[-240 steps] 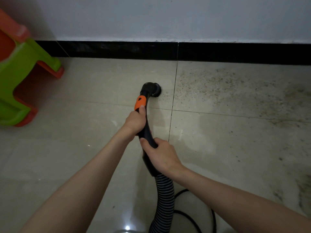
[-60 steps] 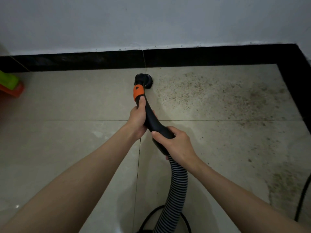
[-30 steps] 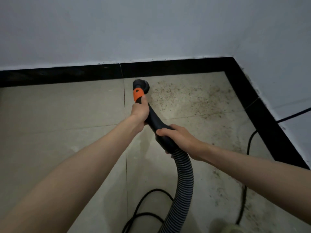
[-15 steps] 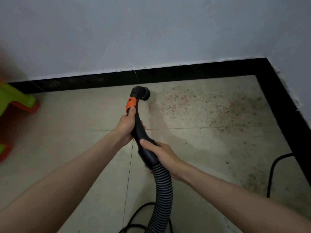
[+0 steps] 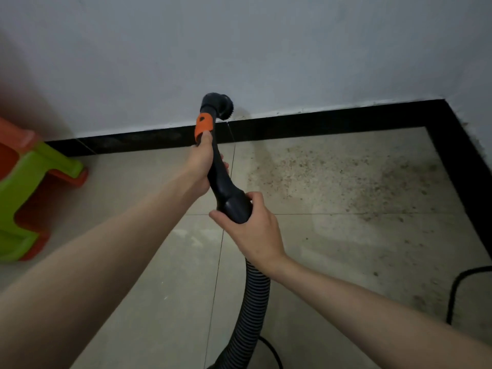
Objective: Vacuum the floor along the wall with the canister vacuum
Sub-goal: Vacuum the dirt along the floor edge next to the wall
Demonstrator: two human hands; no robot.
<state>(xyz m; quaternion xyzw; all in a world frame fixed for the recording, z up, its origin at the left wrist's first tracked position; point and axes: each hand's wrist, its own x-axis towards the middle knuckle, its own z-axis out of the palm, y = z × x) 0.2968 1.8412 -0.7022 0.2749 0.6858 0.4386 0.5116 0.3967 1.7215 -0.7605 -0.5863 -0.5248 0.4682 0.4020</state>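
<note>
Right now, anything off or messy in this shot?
Yes. Dark grit is scattered over the floor tile right of the brush head, toward the corner. The head sits up by the baseboard, off the dirt.

- The wall (image 5: 266,49) and black skirting (image 5: 332,118) close off the floor's far edge; a second skirting run (image 5: 468,166) closes the right edge, and the two meet in the far right corner.
- A green and orange plastic stool (image 5: 29,187) blocks the floor's left edge.
- A black cable (image 5: 452,294) loops on the floor by the right edge.
- The open tiled floor (image 5: 149,187) between stool and hose (image 5: 250,310) gives room to pass.
</note>
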